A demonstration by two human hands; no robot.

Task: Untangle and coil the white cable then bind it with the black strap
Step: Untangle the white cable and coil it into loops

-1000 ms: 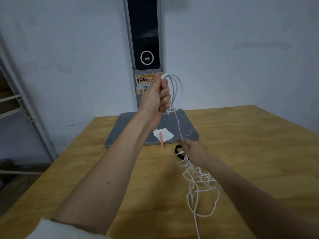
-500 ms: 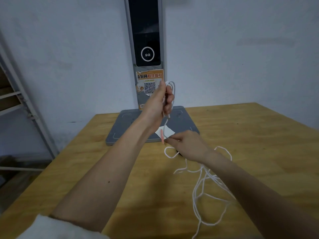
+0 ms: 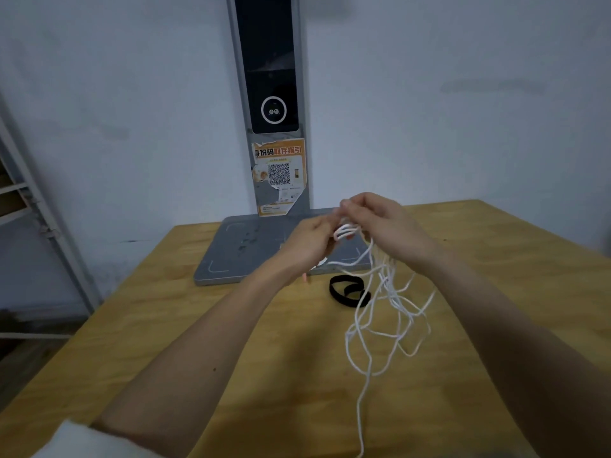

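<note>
A thin white cable [image 3: 380, 312] hangs in loose, tangled loops from both hands down to the wooden table [image 3: 198, 325]. My left hand [image 3: 307, 242] and my right hand [image 3: 383, 226] meet above the table's far side, and both pinch a small bunch of cable loops between them. One long strand trails toward the near edge of the table. The black strap [image 3: 348, 290] lies curled on the table just below the hands, partly behind the hanging cable.
A grey stand [image 3: 264, 94] with a dark screen and an orange QR sticker rises from a flat grey base [image 3: 231, 256] at the table's far edge. A metal rack [image 3: 29, 209] stands at the left, against the white wall.
My left hand came down from in front of the stand. My right hand rose off the table to meet it, lifting the cable tangle and uncovering the black strap.
</note>
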